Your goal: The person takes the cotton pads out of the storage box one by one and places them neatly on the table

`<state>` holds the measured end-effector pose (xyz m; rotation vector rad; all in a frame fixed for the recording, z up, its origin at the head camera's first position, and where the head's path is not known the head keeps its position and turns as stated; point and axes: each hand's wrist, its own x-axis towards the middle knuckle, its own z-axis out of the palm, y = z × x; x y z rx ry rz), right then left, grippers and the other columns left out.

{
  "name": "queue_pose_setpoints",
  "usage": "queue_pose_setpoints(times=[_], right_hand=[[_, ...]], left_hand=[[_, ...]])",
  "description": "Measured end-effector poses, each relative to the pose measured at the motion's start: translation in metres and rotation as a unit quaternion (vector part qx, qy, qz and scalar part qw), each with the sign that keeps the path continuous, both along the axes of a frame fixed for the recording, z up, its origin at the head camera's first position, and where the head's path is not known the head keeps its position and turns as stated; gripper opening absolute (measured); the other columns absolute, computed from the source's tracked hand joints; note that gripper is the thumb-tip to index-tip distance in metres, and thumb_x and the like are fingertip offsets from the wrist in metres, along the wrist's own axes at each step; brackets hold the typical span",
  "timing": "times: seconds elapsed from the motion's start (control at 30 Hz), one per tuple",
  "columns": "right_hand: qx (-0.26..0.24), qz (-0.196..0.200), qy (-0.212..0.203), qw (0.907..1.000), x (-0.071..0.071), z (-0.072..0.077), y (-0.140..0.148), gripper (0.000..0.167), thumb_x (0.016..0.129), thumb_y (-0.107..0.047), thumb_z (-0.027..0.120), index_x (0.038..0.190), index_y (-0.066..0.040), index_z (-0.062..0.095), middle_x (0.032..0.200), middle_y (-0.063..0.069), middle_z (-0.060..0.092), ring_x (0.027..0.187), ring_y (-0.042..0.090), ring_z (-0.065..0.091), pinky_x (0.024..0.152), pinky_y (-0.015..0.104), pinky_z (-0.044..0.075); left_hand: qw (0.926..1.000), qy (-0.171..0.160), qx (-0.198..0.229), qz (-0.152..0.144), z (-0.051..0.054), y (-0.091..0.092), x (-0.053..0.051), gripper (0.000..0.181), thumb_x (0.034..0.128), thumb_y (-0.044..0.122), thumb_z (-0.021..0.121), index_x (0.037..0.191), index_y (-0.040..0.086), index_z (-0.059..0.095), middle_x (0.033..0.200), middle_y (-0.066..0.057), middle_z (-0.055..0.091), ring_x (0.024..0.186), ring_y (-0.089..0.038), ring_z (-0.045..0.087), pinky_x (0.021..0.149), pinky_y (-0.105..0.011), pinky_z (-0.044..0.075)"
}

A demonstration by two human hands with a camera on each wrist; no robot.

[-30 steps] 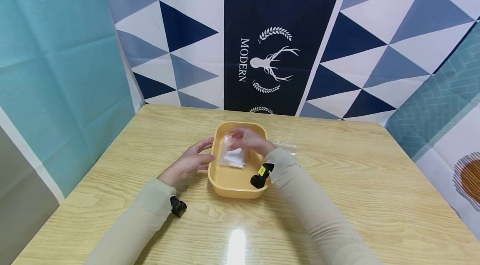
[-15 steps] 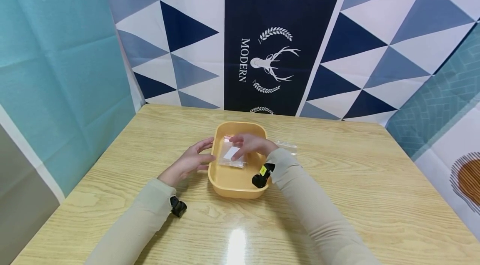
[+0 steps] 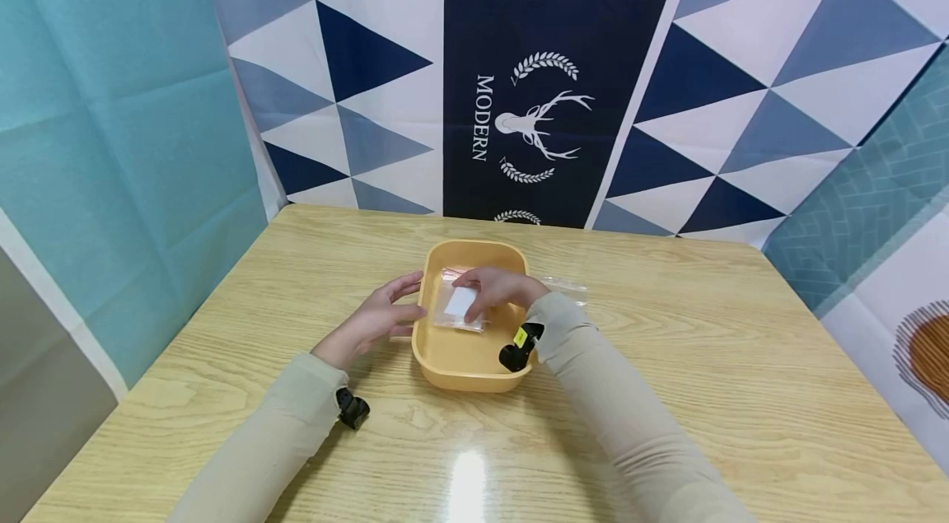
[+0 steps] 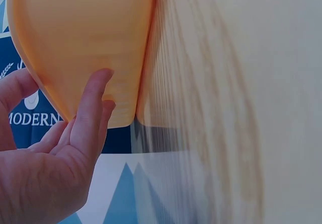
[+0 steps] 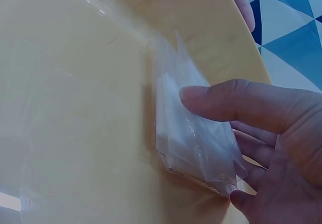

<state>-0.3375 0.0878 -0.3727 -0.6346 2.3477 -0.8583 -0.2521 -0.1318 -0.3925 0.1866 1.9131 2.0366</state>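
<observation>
Clear plastic bag with white contents (image 5: 178,146), inside rounded yellow-orange plastic basin (image 3: 460,354); pinched by right hand (image 3: 500,289), thumb against fingers; left hand (image 3: 376,315), fingers extended, touching basin's outer wall; pale wooden table (image 3: 704,342) beneath

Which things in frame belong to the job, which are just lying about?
Job:
orange tub
clear bag with white contents, inside tub
left hand, at tub's side
right hand, on that bag

Probably just about:
second clear plastic bag, on wood-grain tabletop
patterned backdrop
</observation>
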Motion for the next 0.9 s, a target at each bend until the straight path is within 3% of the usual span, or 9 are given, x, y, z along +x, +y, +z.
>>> queue_pose_setpoints(times=[0.17, 0.47, 0.67, 0.9], right_hand=[[-0.009, 0.013, 0.020, 0.9997, -0.001, 0.001, 0.002, 0.069, 0.068, -0.005, 0.077, 0.131, -0.005, 0.051, 0.131, 0.011, 0.050, 0.108, 0.020, 0.045, 0.100, 0.031, 0.034], [-0.045, 0.025, 0.032, 0.9982, -0.002, 0.008, 0.006, 0.068, 0.070, -0.001, 0.073, 0.133, 0.003, 0.047, 0.132, 0.016, 0.049, 0.116, 0.025, 0.045, 0.102, 0.033, 0.036], [-0.060, 0.030, 0.040, 0.9970, -0.004, 0.016, 0.006, 0.069, 0.071, -0.002, 0.073, 0.134, 0.001, 0.046, 0.133, 0.014, 0.049, 0.120, 0.025, 0.044, 0.104, 0.035, 0.034], [-0.087, 0.027, 0.051, 0.9946, -0.001, 0.026, 0.010, 0.067, 0.071, 0.000, 0.072, 0.133, 0.001, 0.046, 0.125, 0.013, 0.053, 0.108, 0.024, 0.048, 0.098, 0.035, 0.038]], left_hand=[[1.0000, 0.001, 0.000, 0.003, -0.002, 0.001, -0.001, 0.068, 0.0888, -0.003, 0.054, 0.148, 0.007, 0.022, 0.147, -0.018, 0.025, 0.118, -0.040, 0.046, 0.088, -0.045, 0.050], [1.0000, -0.001, -0.004, 0.003, -0.003, 0.002, -0.002, 0.067, 0.0891, -0.002, 0.055, 0.147, 0.008, 0.023, 0.147, -0.018, 0.025, 0.118, -0.039, 0.046, 0.087, -0.045, 0.050], [0.9999, -0.004, -0.009, 0.007, -0.002, 0.002, -0.001, 0.068, 0.0881, -0.002, 0.057, 0.147, 0.008, 0.024, 0.146, -0.017, 0.027, 0.117, -0.036, 0.048, 0.086, -0.044, 0.051], [0.9999, -0.002, -0.009, 0.007, -0.001, 0.001, 0.000, 0.068, 0.0879, -0.001, 0.057, 0.147, 0.009, 0.024, 0.146, -0.016, 0.027, 0.116, -0.036, 0.049, 0.088, -0.045, 0.050]])
